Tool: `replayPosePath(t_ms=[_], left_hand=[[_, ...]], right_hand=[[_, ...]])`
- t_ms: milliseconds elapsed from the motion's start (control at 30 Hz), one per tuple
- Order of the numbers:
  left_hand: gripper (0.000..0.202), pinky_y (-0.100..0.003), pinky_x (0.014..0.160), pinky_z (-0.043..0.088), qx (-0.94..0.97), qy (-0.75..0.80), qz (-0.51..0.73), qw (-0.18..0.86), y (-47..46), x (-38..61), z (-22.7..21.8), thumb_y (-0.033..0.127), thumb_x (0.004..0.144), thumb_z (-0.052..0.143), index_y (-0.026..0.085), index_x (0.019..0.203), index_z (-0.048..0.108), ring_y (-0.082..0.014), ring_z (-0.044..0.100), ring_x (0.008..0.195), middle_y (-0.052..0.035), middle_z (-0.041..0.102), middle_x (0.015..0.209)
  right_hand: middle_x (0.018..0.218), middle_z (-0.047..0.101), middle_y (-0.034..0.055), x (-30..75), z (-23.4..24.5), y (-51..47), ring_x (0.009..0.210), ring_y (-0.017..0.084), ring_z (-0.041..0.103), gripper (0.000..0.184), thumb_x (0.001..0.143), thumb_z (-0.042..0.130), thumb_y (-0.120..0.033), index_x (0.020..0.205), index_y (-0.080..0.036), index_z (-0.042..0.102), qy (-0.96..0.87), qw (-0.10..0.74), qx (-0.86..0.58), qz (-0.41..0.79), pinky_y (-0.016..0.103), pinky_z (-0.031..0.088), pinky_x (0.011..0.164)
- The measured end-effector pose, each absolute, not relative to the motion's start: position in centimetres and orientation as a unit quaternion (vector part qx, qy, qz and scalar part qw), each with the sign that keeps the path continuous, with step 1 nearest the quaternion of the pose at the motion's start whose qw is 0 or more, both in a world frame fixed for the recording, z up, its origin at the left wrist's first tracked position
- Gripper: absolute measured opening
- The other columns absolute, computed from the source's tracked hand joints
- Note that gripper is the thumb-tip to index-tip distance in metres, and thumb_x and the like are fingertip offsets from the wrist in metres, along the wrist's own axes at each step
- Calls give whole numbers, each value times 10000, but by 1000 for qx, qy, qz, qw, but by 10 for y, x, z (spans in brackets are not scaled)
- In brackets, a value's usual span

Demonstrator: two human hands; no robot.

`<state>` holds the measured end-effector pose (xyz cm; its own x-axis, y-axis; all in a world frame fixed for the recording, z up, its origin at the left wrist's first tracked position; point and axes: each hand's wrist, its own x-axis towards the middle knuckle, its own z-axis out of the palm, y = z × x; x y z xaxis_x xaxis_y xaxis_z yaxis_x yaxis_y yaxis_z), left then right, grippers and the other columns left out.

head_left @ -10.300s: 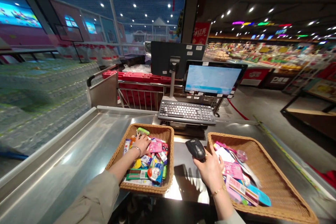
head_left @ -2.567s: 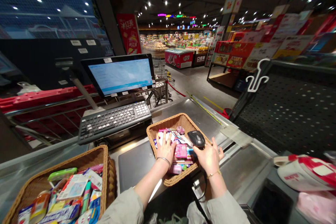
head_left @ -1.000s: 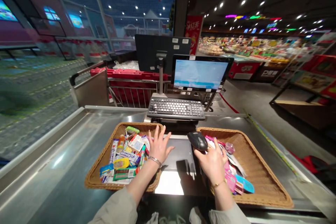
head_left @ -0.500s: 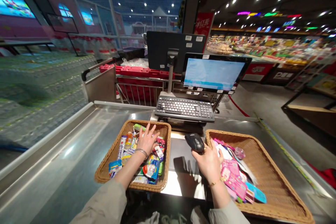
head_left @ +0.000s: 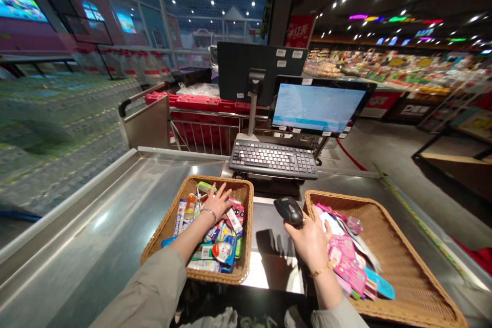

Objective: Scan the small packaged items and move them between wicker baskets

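My left hand (head_left: 217,202) is over the left wicker basket (head_left: 249,236), fingers spread, touching or just above the small packets inside; whether it touches is hard to tell. Around it lie an orange bottle (head_left: 190,206), a green packet (head_left: 205,186), a white box with a barcode (head_left: 234,222) and a blue packet with a red-and-white round piece (head_left: 222,252). My right hand (head_left: 307,238) is wrapped round a black handheld barcode scanner (head_left: 289,210), its head pointing left above the metal counter. Part of the scanner's handle is hidden by my fingers.
Beside my right hand stands a larger wicker basket (head_left: 407,246) with pink toy packs (head_left: 348,266) and a blue item (head_left: 380,283). Behind the baskets are a keyboard (head_left: 272,158), a lit monitor (head_left: 319,106) and a shopping cart (head_left: 203,133). The counter's raised edge (head_left: 69,205) runs along the left.
My left hand has shifted slightly up and right in the basket, and items under it have moved a little. The right hand keeps the scanner in nearly the same place.
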<state>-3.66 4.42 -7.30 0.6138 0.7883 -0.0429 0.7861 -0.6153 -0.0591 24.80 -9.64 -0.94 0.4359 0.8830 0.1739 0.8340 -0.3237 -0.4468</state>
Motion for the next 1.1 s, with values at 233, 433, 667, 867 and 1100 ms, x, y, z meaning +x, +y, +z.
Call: replayPosePath(t_ms=[233,433,667,867,1100], left_hand=[[499,-653,1159,121,-899,-436,50,7,45,-34,-75,420,661,838,356,1136,700,-373,211,1483,-72,432,1540],[481,-619,1144,198,-909,-411,67,-21,54,-31,-78,466,655,831,347,1104,708,-370,272,1456,-57,499,1490],[522,-614,1110,234,-919,-387,65,-50,68,-36,-89,597,681,761,329,1124,689,-384,283,1437,-54,560,1433],[442,-589,1072,261,-935,-355,15,-5,70,-39,-106,628,728,703,342,1064,700,-378,359,1383,-45,653,1296],[249,-510,1111,242,-944,-326,-30,30,65,-41,-116,530,832,653,339,986,692,-266,479,1300,12,724,1120]], right_hand=[[1188,706,61,246,-6,-96,1408,305,349,310,724,582,-418,952,-280,741,-529,231,-815,55,551,136,1137],[1233,685,65,244,-7,-97,1396,305,360,359,722,571,-424,1011,-283,730,-533,238,-811,48,565,155,1130],[1216,691,99,246,-8,-100,1394,307,361,362,731,565,-431,996,-250,732,-530,250,-810,39,557,163,1117],[1209,700,48,248,-9,-103,1401,322,361,311,752,568,-414,980,-281,734,-531,248,-809,43,582,164,1118],[1209,700,40,250,-8,-106,1397,327,373,290,741,593,-396,968,-285,737,-528,246,-812,44,591,184,1113]])
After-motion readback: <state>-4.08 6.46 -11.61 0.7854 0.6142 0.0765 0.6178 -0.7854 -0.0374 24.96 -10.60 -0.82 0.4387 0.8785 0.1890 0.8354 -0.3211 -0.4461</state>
